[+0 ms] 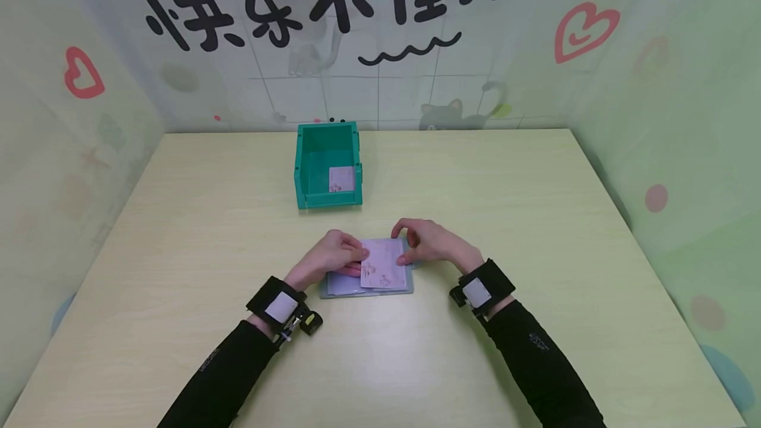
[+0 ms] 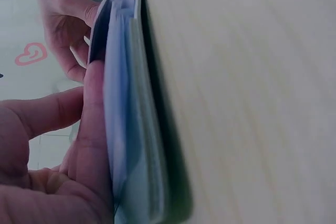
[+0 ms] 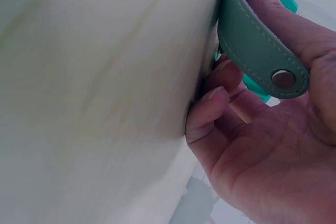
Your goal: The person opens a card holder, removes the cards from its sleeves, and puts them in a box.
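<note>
While the left hand (image 1: 330, 255) presses flat fingers on the card holder (image 1: 366, 285) lying open on the table (image 1: 178, 216) near the person, the right hand (image 1: 429, 242) pinches the pale card (image 1: 383, 263) by its edge — a card looks mid-removal; next likely calls for lifting it free toward the green bin (image 1: 328, 165), where another card (image 1: 341, 179) lies

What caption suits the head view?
Both hands, left hand and right hand, hold a card over an open wallet.
</note>
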`<move>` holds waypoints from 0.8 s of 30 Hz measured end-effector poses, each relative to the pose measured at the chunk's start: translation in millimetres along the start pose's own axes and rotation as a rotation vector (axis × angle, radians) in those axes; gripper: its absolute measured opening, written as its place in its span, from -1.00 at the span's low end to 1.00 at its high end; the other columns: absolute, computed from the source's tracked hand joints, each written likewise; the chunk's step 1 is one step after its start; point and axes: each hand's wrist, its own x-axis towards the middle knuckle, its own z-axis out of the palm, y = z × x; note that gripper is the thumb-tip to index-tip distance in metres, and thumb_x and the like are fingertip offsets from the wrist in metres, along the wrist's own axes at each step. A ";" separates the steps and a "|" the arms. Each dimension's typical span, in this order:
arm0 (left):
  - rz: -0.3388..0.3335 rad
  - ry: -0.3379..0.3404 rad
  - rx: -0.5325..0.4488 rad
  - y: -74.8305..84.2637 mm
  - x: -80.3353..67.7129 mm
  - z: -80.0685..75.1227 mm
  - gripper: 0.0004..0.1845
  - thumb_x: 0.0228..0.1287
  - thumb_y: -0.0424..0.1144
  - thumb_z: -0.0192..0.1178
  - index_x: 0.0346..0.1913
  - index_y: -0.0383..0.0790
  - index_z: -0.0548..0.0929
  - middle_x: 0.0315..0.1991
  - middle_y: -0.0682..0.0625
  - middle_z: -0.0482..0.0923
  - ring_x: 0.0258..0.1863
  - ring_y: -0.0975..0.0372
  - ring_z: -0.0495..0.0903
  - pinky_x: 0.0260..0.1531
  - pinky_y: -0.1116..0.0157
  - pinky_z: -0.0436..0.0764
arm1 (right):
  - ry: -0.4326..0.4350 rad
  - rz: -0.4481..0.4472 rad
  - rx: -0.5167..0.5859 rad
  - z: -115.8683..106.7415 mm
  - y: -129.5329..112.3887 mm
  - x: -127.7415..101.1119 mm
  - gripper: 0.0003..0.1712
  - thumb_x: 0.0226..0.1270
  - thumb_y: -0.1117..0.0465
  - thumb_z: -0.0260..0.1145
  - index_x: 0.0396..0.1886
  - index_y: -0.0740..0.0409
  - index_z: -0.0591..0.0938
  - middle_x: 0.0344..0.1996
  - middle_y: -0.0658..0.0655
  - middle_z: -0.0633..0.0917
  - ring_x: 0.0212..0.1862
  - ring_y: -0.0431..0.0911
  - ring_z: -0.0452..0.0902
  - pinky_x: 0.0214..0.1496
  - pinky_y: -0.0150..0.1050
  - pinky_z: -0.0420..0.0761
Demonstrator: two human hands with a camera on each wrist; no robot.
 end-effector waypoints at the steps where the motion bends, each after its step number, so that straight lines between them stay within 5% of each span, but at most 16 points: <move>1: 0.000 0.002 -0.005 -0.2 -0.6 0.0 -0.57 0.43 -0.27 0.22 0.21 -0.49 0.50 -0.12 -0.24 0.71 -0.40 0.28 0.72 -0.36 0.41 0.71 | -0.001 -0.003 0.004 0.0 0.0 0.0 -0.47 0.20 0.13 0.53 0.14 0.07 0.55 -0.40 0.08 0.45 -0.29 -0.08 0.40 -0.29 -0.31 0.31; 8: 0.012 0.040 0.013 -3.0 -2.9 1.9 -0.46 0.38 -0.24 0.28 0.30 -0.45 0.43 0.00 -0.26 0.69 -0.28 0.21 0.71 -0.26 0.35 0.73 | 0.000 -0.003 0.005 0.2 0.3 0.0 -0.47 0.20 0.14 0.53 0.14 0.07 0.55 -0.40 0.07 0.45 -0.28 -0.09 0.40 -0.28 -0.32 0.31; 17: 0.018 0.014 0.109 -0.9 -11.6 -14.7 -0.51 0.47 -0.30 0.15 0.33 -0.50 0.39 -0.17 -0.19 0.58 -0.28 0.19 0.60 -0.39 0.41 0.65 | 0.004 0.002 0.000 1.8 1.4 0.8 -0.47 0.20 0.14 0.53 0.14 0.06 0.56 -0.38 0.07 0.46 -0.26 -0.08 0.41 -0.26 -0.32 0.32; 24: 0.014 0.023 0.146 8.5 -10.7 -37.8 -0.43 0.53 -0.28 0.07 0.44 -0.50 0.20 0.16 -0.36 0.52 -0.08 0.08 0.63 -0.30 0.38 0.68 | 0.002 0.004 0.009 1.5 1.9 0.2 -0.47 0.19 0.15 0.54 0.14 0.06 0.56 -0.37 0.08 0.46 -0.25 -0.07 0.41 -0.26 -0.31 0.33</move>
